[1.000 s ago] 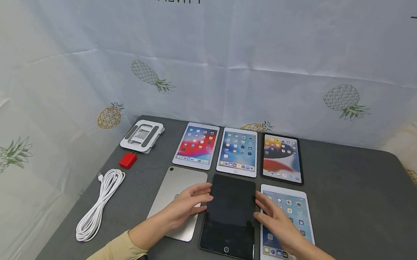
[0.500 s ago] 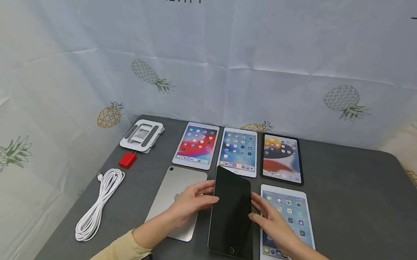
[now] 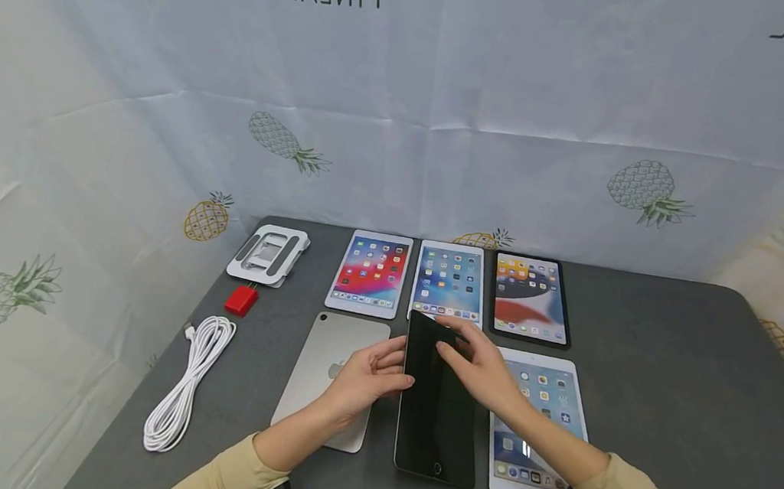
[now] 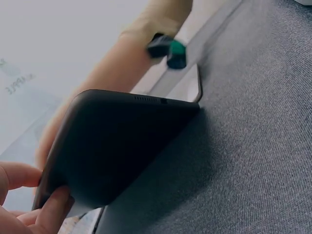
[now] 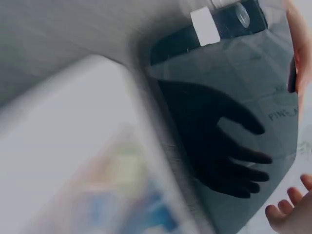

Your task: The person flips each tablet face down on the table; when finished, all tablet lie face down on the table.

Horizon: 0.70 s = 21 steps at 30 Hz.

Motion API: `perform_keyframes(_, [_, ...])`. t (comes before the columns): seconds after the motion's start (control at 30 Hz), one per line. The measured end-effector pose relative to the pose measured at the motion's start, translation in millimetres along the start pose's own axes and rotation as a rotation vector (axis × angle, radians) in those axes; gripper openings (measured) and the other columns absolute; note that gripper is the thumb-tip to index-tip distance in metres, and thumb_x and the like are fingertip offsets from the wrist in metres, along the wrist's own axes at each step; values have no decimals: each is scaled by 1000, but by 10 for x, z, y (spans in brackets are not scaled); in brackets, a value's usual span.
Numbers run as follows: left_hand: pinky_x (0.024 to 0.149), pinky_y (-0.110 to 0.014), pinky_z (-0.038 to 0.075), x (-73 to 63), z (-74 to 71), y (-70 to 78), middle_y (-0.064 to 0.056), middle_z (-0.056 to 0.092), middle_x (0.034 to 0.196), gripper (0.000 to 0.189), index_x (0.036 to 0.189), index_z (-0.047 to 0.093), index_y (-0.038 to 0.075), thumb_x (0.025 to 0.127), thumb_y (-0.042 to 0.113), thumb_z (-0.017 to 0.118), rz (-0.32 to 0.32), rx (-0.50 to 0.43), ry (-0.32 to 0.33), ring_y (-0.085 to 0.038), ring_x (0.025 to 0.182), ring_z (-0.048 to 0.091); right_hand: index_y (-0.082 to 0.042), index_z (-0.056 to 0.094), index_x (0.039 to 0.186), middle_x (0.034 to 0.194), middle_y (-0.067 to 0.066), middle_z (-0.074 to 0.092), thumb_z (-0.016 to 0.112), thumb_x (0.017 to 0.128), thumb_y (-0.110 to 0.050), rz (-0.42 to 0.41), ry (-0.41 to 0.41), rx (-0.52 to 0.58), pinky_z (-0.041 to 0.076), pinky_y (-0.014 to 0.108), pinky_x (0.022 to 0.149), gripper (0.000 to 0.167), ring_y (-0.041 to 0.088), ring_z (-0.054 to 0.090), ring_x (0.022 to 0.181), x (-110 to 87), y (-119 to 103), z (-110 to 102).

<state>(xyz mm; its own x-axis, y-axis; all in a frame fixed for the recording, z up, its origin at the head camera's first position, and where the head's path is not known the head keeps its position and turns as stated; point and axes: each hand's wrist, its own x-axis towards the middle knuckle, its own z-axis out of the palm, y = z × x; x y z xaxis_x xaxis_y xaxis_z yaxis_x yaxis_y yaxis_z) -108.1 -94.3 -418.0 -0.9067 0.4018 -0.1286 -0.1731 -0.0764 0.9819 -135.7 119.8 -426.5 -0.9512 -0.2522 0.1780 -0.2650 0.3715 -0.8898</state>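
Observation:
A black tablet (image 3: 435, 424) with a dark screen stands tilted, its left side raised off the table and its right side low. My left hand (image 3: 362, 380) pinches its left edge, thumb in front and fingers behind; in the left wrist view the fingers (image 4: 54, 209) press its dark back. My right hand (image 3: 482, 367) hovers at the tablet's upper part, thumb over the screen and fingers near the top edge, relaxed. The right wrist view has the screen (image 5: 278, 141) mirroring a hand. Beneath my right forearm lies a white tablet (image 3: 548, 391), screen lit.
A silver tablet (image 3: 310, 361) lies face down at left. Behind are two white tablets (image 3: 370, 273) (image 3: 448, 280) and a black-framed one (image 3: 533, 298). A folded white stand (image 3: 268, 255), red charger plug (image 3: 241, 301) and coiled white cable (image 3: 187, 389) line the table's left side.
The black tablet has gone from flat to tilted, left edge up. My right hand has left its right edge and moved up and leftward over the screen's top; my left hand keeps its grip.

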Motion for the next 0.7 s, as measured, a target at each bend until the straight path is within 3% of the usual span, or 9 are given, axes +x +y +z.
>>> perform_keyframes(0.13, [93,-37,50,-3,23,23,-25,52,138,63,146,37,-6,90,1,64,0,14,21,-37,120,56,-17,57,137,138,4,55,60,98,-30,-65,-15,-122,40,54,103,41,26,48,130,261,-50,110])
perform_keyframes(0.27, [94,-38,49,-13,33,28,-26,51,138,64,146,36,-7,90,1,64,0,25,39,-38,121,55,-15,58,135,134,5,58,59,97,-38,-41,-70,-157,40,55,102,44,26,50,127,414,-60,191])
perform_keyframes(0.47, [95,-40,48,-36,33,46,-26,54,134,63,146,39,-5,89,2,65,22,39,49,-38,120,56,-14,66,125,118,1,66,59,96,-42,53,-125,-84,48,47,91,40,21,61,109,499,-67,225])
perform_keyframes(0.7, [93,-40,50,-60,18,162,-24,58,130,62,143,43,-5,86,3,68,41,98,84,-36,118,58,-10,67,118,105,0,68,60,97,-38,53,-118,12,48,37,79,36,18,62,92,537,-111,234])
